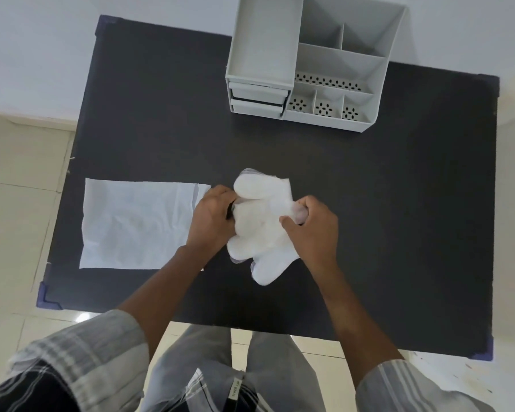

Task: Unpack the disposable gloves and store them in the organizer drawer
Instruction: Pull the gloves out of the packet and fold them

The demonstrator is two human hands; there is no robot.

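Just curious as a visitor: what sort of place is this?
Probably a plain room at home or in a small office: a dark table on pale floor tiles, with a grey desk organizer.

Both forearms reach up from the picture's 6 o'clock edge and converge toward its centre, bare below rolled-up striped sleeves. The left hand (210, 217) lies knuckles-up at about 9 o'clock of the bundle of disposable gloves (260, 221), fingers curled into its edge. The right hand (311, 226) sits at 3 o'clock of it, thumb and fingers pinching the film.
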